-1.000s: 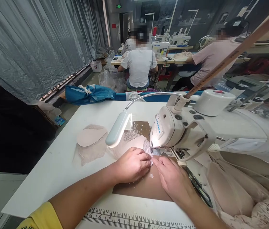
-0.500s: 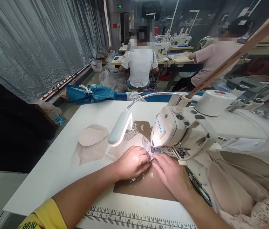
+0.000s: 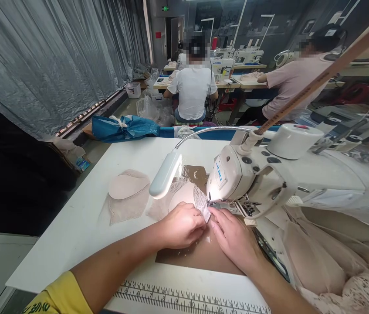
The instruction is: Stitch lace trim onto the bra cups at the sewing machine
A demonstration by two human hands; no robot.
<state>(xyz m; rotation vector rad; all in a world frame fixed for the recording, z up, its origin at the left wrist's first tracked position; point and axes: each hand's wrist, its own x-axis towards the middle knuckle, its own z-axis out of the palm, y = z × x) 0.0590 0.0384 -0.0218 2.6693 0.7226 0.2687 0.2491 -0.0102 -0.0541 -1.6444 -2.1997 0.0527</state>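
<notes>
My left hand is closed, its fingers pinching the lower edge of a pale pink lace bra cup. The cup's lace edge runs to the needle area of a white sewing machine. Beside the needle, my right hand lies with fingers stretched out, its index fingertip touching the lace edge. Both hands rest over a brown plate on the table. A slim lamp hangs above the work and partly covers the cup. The needle tip is too small to make out.
Another pale cup piece lies to the left on the white table. A printed ruler strip runs along the front edge. Several beige pieces are heaped at right. Co-workers sit ahead, one in a white shirt.
The lace edge by the needle has shifted slightly and shows more between my hands. My right fingers have moved a little; the left hand stays closed on the cup.
</notes>
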